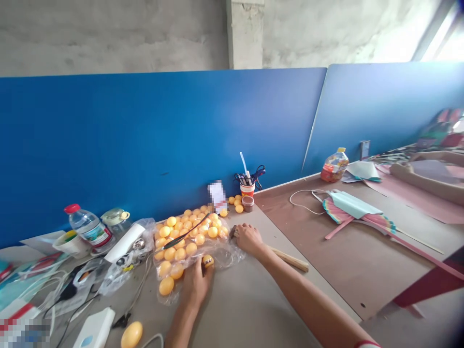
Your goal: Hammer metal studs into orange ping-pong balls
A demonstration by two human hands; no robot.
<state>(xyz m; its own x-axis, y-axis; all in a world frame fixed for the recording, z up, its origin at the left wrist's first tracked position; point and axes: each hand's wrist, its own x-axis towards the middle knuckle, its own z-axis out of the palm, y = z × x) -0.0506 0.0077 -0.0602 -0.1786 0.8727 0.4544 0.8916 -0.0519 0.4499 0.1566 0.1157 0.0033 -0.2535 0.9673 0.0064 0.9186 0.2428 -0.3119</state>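
Observation:
My left hand [197,280] is closed round an orange ball [208,261] with small dark and white marks on it, at the near edge of a clear plastic bag [221,253]. Many plain orange table tennis balls [191,249] lie in and on that bag, and a thin dark strap [186,233] crosses them. My right hand [248,238] is curled over a wooden-handled hammer [290,258] lying on the table, right of the bag. The hammer's dark head shows only partly beyond my fingers, and my wrist covers some of the handle.
A blue partition [145,145] stands behind the table. Leftward are a bottle [89,227], a glass jug [116,220], cables and a white box [94,328]; a loose orange ball [131,334] lies in front. A cup of pens [247,188] stands at the back; a face mask [357,203] lies rightward.

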